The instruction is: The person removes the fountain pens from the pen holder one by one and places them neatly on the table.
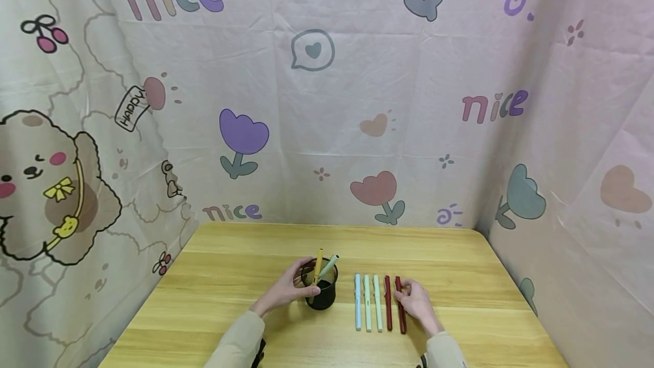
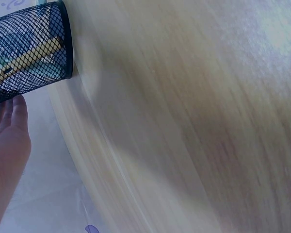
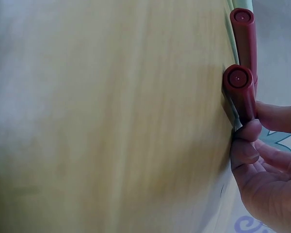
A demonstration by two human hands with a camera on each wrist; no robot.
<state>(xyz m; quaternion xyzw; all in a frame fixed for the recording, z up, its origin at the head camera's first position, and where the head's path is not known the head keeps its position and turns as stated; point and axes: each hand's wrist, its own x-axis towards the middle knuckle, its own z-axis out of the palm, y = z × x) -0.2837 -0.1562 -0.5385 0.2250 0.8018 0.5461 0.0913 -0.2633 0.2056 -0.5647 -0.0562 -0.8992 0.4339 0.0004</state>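
1. Holding a black wire-mesh pen cup near the middle of a wood-grain worktop, with its open mouth facing up.
2. Curving the left hand around the left side of that cup, bringing the thumb across the near side and the fingers behind; touching the mesh with the fingertips in the left wrist view.
3. Containing, inside the cup, a yellow pen standing steeply and a pale green pen leaning to the right, both rising above the rim and showing through the mesh.
4. Pinching the outer dark red pen between thumb and fingers of the right hand, toward the pen's far end; not showing clearly whether resting on the worktop or slightly raised.
5. Lying to the right of the cup in a neat row, from left to right: a light blue pen, two mint green pens, and the inner dark red pen, with narrow gaps between, just beside the pinched one at the right end.
6. Wearing beige sleeves on both arms, with dark straps partly showing at the wrists.
7. Facing a pale fabric backdrop printed with tulips, hearts, the word "nice" and, at left, a cartoon bear.
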